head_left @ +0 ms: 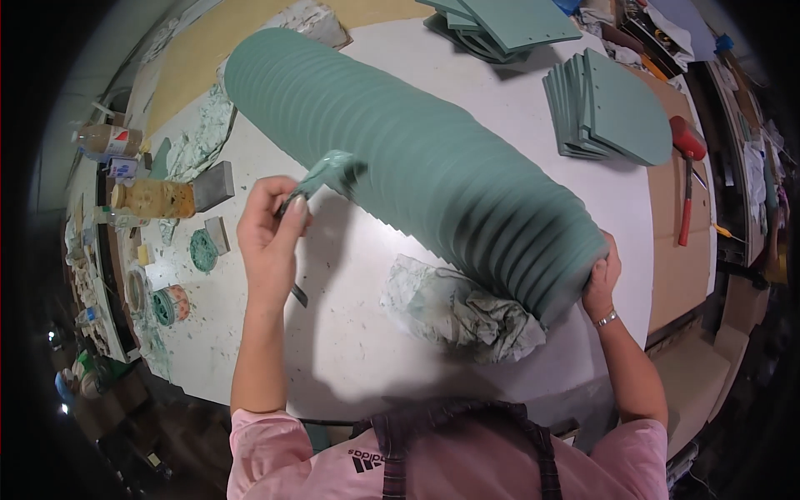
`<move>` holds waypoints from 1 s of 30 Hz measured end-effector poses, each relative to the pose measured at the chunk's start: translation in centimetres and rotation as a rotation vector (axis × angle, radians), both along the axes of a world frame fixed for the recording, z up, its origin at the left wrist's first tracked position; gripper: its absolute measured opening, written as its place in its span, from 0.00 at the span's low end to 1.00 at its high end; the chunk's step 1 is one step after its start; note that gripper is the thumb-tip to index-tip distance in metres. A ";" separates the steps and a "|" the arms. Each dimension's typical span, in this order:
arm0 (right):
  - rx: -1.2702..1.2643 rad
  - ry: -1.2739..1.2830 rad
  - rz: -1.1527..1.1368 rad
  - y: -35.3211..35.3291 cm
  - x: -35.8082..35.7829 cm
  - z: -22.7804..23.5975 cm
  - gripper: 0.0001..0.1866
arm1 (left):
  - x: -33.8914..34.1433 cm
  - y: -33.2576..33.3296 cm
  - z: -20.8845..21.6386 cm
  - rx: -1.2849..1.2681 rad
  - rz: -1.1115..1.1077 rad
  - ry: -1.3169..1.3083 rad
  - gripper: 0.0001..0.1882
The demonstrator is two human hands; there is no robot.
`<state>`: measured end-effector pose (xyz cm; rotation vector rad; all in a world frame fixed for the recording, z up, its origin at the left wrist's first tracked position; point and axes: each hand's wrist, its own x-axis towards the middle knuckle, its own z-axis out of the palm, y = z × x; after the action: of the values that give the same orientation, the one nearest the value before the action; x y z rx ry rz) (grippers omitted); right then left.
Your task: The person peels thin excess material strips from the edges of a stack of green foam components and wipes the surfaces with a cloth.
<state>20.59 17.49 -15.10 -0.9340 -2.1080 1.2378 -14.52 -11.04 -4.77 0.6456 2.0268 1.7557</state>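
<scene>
A long green ribbed stack [400, 150], made of many thin rounded layers, lies diagonally across the white table. Its near right end rests against my right hand [602, 279], whose fingers wrap round the edge there. My left hand [273, 225] is pinched round a slim tool with a green-smeared head [332, 169]; its exact kind is unclear. That head touches or nearly touches the stack's left side, where a dark patch shows. Just below the stack lies a crumpled, green-stained cloth or paper [458, 312]. A short dark strip [299, 294] shows beside my left wrist.
Flat green plates with rounded ends [625, 108] are piled at the far right, near a red mallet [687, 137]. More green plates [508, 25] lie at the back. On the left stand a jar of yellowish liquid [154, 198], a grey block [213, 184] and small green-smeared pots [169, 305].
</scene>
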 end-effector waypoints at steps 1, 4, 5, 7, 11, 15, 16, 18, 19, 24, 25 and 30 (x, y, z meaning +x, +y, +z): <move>-0.011 0.006 0.007 0.1 0.0 0.0 0.43 | 0.0 0.8 0.3 -0.031 -0.020 0.048 0.06; -0.010 -0.026 0.109 0.6 1.1 0.1 0.39 | -0.7 1.6 0.5 -0.148 0.005 0.127 0.06; -0.017 -0.022 0.111 1.1 1.6 0.1 0.39 | -1.0 1.7 0.4 -0.155 0.008 0.130 0.06; 0.121 -0.164 0.234 1.6 2.3 -0.1 0.37 | -1.4 1.6 0.4 -0.181 0.031 0.185 0.08; 0.140 -0.036 0.267 2.0 2.6 -1.5 0.37 | -0.6 1.9 0.6 -0.276 0.005 0.263 0.07; 0.096 -0.079 0.279 2.2 2.7 -1.7 0.43 | 0.5 2.2 0.6 -0.320 -0.026 0.435 0.08; 0.096 -0.070 0.282 2.2 2.6 -1.8 0.43 | 0.6 2.3 0.5 -0.311 -0.018 0.462 0.08; 0.091 -0.055 0.287 2.0 2.5 -1.9 0.44 | 0.8 2.3 0.3 -0.308 -0.010 0.494 0.08; 0.090 -0.057 0.275 1.9 2.4 -1.9 0.44 | 0.9 2.2 0.2 -0.319 0.011 0.512 0.08; 0.118 -0.061 0.250 1.9 2.7 -1.7 0.44 | 0.8 2.9 0.1 -0.329 0.054 0.575 0.09; 0.126 -0.065 0.256 1.9 2.6 -1.9 0.44 | 0.9 3.1 0.3 -0.334 0.054 0.596 0.09; 0.170 -0.028 0.268 1.7 2.3 -1.7 0.37 | 0.5 4.2 0.4 -0.303 0.028 0.710 0.08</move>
<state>22.85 19.18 -16.84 -0.6127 -2.3767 1.1524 -14.03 -6.89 -4.37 1.2683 2.6892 1.2806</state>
